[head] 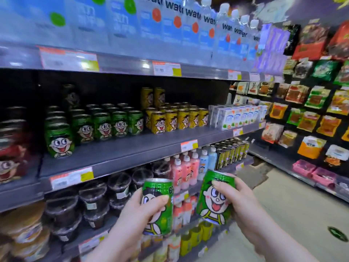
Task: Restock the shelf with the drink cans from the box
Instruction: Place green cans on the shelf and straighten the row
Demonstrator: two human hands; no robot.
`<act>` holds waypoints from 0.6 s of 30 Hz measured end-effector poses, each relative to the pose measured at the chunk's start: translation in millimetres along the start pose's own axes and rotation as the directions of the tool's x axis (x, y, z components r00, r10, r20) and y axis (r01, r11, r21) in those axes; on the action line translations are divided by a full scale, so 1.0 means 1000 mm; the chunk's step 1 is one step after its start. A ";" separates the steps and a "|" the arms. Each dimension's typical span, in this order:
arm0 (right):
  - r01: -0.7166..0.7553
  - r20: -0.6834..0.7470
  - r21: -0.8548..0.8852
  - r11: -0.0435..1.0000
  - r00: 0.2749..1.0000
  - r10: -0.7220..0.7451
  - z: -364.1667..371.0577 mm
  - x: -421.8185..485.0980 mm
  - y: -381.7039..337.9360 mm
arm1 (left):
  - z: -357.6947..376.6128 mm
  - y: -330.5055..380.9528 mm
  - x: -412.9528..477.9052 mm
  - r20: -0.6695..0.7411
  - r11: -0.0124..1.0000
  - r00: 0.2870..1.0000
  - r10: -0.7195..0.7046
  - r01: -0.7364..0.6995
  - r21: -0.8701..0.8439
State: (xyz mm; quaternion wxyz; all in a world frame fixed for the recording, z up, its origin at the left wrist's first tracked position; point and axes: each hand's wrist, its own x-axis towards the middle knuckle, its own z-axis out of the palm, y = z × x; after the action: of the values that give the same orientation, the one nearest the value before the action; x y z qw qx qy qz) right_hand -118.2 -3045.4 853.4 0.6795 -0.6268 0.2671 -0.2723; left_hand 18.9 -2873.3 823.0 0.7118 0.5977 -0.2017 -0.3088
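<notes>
Shelving (122, 63) fills the left and centre of the view and runs away to the right, where a wall of hanging snack packets (311, 103) meets it at an angle. Along the top tier stands a row of water bottles (188, 35), blurred at the near end. Beneath it the middle shelf (120, 148) carries, from left to right, red cans (11, 148) at the frame edge, a block of green cans (105, 125) printed with a cartoon face, yellow cans (177, 118) of the same design (two more stand stacked at the back) and white cartons (238, 116). The green block sits back from the shelf's front lip, with only its leftmost column reaching closer. One tier down are dark lidded cups (92, 199) and pink bottles (186, 171). Low in the foreground, in front of that lower tier and below the middle shelf, both hands are raised. The left hand (136, 214) grips the left-hand can (162, 220), thumb curled across its printed face, while the other fingers are hidden behind it. The right hand (243, 203) grips the right-hand can (213, 203), which is slightly tilted, thumb pressed on its upper front and fingers wrapped round its right side. The two held cans are near each other but apart. Orange-and-white price tags (71, 176) line the shelf lips.
</notes>
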 end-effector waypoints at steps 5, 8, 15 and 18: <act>0.084 0.231 -0.021 0.996 0.970 -0.077 0.037 0.100 -0.024 | -0.018 0.023 0.039 -0.242 0.993 0.963 0.117 -0.119 0.006; 0.147 0.382 -0.028 0.989 0.916 -0.125 0.070 0.157 -0.040 | -0.027 0.038 0.057 -0.391 0.987 0.907 0.154 -0.163 0.011; 0.217 0.681 -0.024 0.976 0.718 -0.143 0.176 0.233 -0.048 | -0.050 0.052 0.062 -0.676 0.971 0.709 0.200 -0.235 0.041; 0.215 0.742 -0.026 0.976 0.659 -0.125 0.227 0.240 -0.038 | -0.060 0.053 0.047 -0.743 0.972 0.641 0.195 -0.228 0.058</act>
State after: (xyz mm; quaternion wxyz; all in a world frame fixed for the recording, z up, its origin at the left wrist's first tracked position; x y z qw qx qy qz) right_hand 210.5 -3056.0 902.2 0.6648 -0.7421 -0.0740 -0.0441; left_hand 103.3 -2856.6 858.8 0.7748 0.6291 0.0441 0.0429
